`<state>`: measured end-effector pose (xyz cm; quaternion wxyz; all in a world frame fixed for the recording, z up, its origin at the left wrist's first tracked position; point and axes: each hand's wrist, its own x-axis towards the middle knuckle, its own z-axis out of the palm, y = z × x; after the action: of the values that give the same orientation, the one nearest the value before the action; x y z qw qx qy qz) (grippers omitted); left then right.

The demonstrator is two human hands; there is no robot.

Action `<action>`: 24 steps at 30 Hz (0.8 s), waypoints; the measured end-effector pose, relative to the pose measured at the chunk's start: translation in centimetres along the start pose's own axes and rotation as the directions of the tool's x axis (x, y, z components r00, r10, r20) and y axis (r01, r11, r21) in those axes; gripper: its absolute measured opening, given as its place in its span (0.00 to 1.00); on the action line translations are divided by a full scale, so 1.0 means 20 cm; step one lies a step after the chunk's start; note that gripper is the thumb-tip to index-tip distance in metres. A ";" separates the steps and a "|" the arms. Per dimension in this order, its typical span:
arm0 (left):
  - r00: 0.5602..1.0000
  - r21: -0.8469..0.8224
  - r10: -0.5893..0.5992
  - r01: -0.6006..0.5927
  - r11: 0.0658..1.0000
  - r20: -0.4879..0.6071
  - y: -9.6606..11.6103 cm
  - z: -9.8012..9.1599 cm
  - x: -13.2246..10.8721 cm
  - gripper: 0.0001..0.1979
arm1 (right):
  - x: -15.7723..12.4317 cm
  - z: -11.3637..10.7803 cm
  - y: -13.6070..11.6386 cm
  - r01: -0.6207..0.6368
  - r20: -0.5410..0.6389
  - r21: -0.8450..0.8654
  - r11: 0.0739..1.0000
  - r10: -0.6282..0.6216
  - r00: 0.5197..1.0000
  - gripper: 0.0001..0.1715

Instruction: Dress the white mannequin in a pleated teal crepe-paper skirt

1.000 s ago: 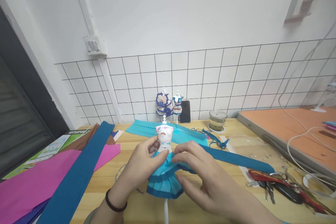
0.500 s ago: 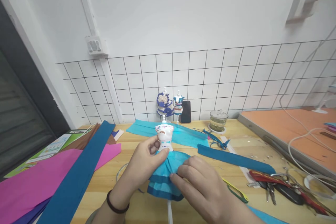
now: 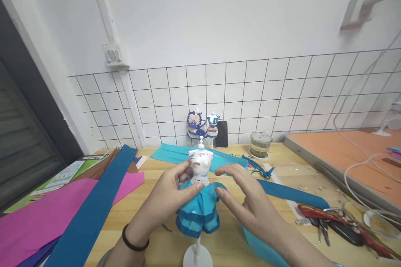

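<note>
A small white dress form [image 3: 200, 162] stands upright on a round white base right in front of me. Around its waist hangs a tiered turquoise paper skirt [image 3: 200, 205] with darker blue edges. My left hand [image 3: 173, 190] is closed on the waist, its thumb pressing the skirt's top edge and its fingers behind the form. To the right, my right hand [image 3: 247, 200] has thumb and fingers apart, with the thumb tip beside the skirt's upper right edge. Whether that thumb touches the paper is hard to see.
Two dressed mini forms [image 3: 212, 123] and a phone [image 3: 221, 133] stand at the wall. A lidded glass cup [image 3: 260, 144] is behind right. Keys [image 3: 324, 229] lie at right beside a dark blue strip [image 3: 291, 194]. Pink paper [image 3: 62, 200] and blue paper [image 3: 94, 204] cover the left.
My right hand has let go of the skirt and opened, moving right and up. The form has shifted slightly right and now shows its base. My left hand keeps its hold.
</note>
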<state>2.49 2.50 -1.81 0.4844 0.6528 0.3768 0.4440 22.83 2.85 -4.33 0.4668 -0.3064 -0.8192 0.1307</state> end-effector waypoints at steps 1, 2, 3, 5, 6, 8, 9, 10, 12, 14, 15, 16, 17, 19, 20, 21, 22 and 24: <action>1.000 -0.001 0.008 -0.008 1.000 0.010 -0.01 0.00 0.00 0.20 | 0.01 -0.01 0.01 -0.125 0.072 0.042 0.991 0.122 0.990 0.11; 1.000 0.008 0.017 -0.017 1.000 0.014 -0.01 0.00 0.00 0.21 | 0.01 -0.02 0.01 -0.236 0.144 0.082 0.968 0.222 0.964 0.11; 1.000 0.027 0.024 -0.025 0.999 0.012 -0.02 0.00 0.00 0.22 | 0.02 -0.02 0.01 -0.325 0.208 0.113 0.939 0.297 0.932 0.12; 1.000 0.080 0.029 -0.028 0.996 -0.002 -0.04 0.01 0.00 0.23 | 0.03 -0.02 0.01 -0.423 0.271 0.146 0.894 0.375 0.887 0.13; 1.000 0.096 0.025 -0.024 0.995 -0.011 -0.04 0.01 0.00 0.24 | 0.03 -0.01 0.00 -0.442 0.275 0.156 0.884 0.391 0.878 0.13; 1.000 0.095 0.017 -0.015 0.995 -0.023 -0.05 0.02 0.00 0.27 | 0.04 0.00 0.00 -0.458 0.271 0.173 0.872 0.404 0.873 0.13; 1.000 0.090 0.014 -0.012 0.996 -0.028 -0.05 0.02 0.00 0.28 | 0.04 0.01 0.00 -0.466 0.270 0.184 0.866 0.411 0.871 0.13; 0.999 0.089 0.011 -0.008 0.996 -0.035 -0.05 0.03 0.00 0.29 | 0.04 0.01 0.01 -0.477 0.270 0.192 0.858 0.421 0.866 0.13; 0.999 0.110 0.001 0.005 0.994 -0.053 -0.05 0.03 0.01 0.29 | 0.04 0.02 0.01 -0.492 0.263 0.178 0.852 0.441 0.858 0.15; 0.997 0.153 -0.013 0.024 0.988 -0.077 -0.05 0.05 0.01 0.29 | 0.04 0.03 0.02 -0.477 0.241 0.141 0.868 0.437 0.867 0.15; 0.997 0.175 -0.014 0.028 0.984 -0.080 -0.05 0.05 0.01 0.29 | 0.03 0.03 0.02 -0.461 0.226 0.120 0.879 0.428 0.875 0.15; 0.997 0.195 -0.008 0.023 0.981 -0.078 -0.05 0.06 0.01 0.28 | 0.03 0.04 0.02 -0.444 0.211 0.100 0.890 0.417 0.884 0.15; 0.997 0.210 0.004 0.011 0.978 -0.072 -0.05 0.07 0.01 0.26 | 0.03 0.04 0.02 -0.432 0.197 0.083 0.898 0.410 0.891 0.15; 0.998 0.229 0.036 -0.022 0.973 -0.053 -0.05 0.08 0.01 0.22 | 0.02 0.04 0.02 -0.421 0.182 0.060 0.905 0.405 0.896 0.14; 0.998 0.237 0.046 -0.034 0.971 -0.044 -0.04 0.08 0.00 0.21 | 0.02 0.05 0.02 -0.419 0.179 0.053 0.906 0.404 0.897 0.14; 0.998 0.246 0.052 -0.041 0.968 -0.034 -0.04 0.08 0.00 0.20 | 0.02 0.05 0.01 -0.417 0.182 0.050 0.908 0.402 0.897 0.13; 0.998 0.255 0.052 -0.045 0.966 -0.021 -0.04 0.08 -0.01 0.20 | 0.02 0.05 0.01 -0.415 0.187 0.048 0.908 0.400 0.897 0.13; 0.999 0.267 0.044 -0.044 0.963 0.005 -0.02 0.08 -0.02 0.21 | 0.01 0.05 0.00 -0.403 0.187 0.042 0.914 0.389 0.902 0.12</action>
<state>3.80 1.87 -2.56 0.3821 0.7200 0.4188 0.4002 21.94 3.12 -4.69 0.3684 -0.4350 -0.7718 0.2817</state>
